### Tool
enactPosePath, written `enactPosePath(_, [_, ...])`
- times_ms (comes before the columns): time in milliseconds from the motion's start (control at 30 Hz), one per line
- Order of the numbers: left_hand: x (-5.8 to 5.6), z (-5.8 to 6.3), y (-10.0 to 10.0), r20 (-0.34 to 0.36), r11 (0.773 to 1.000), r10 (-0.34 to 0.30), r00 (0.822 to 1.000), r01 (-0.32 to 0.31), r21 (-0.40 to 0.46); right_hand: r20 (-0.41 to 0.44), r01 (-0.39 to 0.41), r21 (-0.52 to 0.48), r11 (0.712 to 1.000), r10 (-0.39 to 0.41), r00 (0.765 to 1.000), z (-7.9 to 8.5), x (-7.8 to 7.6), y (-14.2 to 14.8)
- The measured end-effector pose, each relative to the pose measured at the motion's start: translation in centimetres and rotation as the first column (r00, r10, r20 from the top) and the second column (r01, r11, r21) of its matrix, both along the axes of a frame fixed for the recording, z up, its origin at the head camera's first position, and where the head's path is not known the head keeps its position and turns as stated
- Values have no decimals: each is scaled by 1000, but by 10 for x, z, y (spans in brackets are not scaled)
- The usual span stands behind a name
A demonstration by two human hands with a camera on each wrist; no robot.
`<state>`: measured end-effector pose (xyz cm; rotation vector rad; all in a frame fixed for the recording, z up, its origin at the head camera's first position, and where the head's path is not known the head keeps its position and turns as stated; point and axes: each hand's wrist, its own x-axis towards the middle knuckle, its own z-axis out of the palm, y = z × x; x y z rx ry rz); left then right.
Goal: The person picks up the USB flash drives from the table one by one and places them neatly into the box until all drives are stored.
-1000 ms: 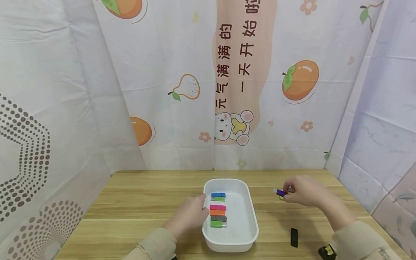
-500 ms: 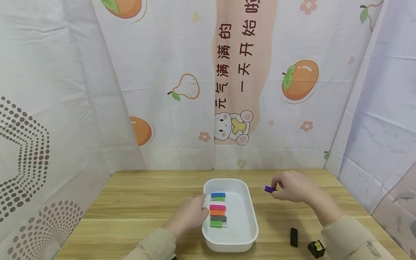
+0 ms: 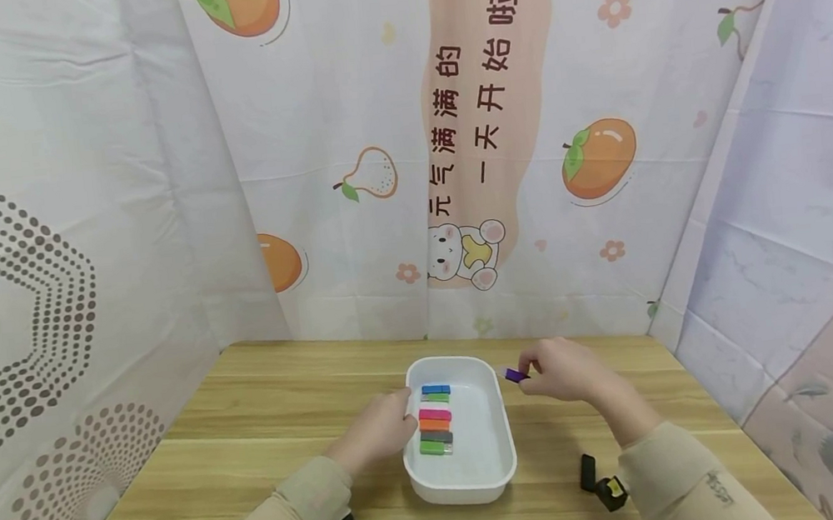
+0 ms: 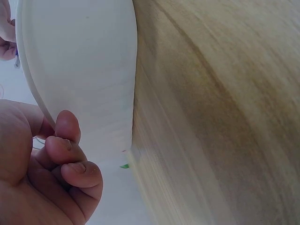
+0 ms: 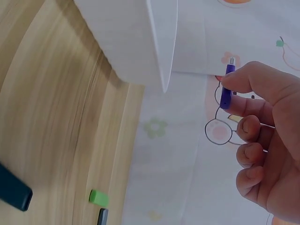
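Observation:
My left hand (image 3: 382, 427) grips the left rim of a white plastic tray (image 3: 483, 485), fingers curled over the edge in the left wrist view. A row of several USB flash drives (image 3: 435, 415) lies along the tray's left side, in blue, green, white, pink, orange and grey. Thumb and forefinger of my right hand (image 3: 564, 369) pinch a purple USB flash drive (image 5: 227, 87), its metal plug pointing away from the hand. That drive is above the table, just right of the tray's rim. The tray's right half is bare.
A dark oblong object (image 3: 588, 472) lies on the wooden table (image 3: 284, 373) right of the tray. A small green block (image 5: 98, 198) and a dark piece (image 5: 102, 216) lie near the back in the right wrist view. Printed curtains (image 3: 360, 299) stand behind and beside the table.
My right hand has lifted the purple USB flash drive from the table's right side and carried it left towards the tray. My left hand has stayed on the rim.

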<state>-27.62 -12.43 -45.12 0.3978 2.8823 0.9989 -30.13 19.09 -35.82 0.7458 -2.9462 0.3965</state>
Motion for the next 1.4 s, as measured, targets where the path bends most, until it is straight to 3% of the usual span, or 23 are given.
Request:
enactPosePath(367, [0,2,1,2,1000,3,1000,-3,11,4,-24,21,999,24,1000,1,3,-19])
enactPosePath(833, [0,2,1,-49,1000,-6,999,4,-30,29,-15,84,996,12,999,-10,4,-41])
enactPosePath(1400, [0,0,0,-10,1000,5,1000,-5,-2,96,-80,126,989,68,993,-29,11,-72])
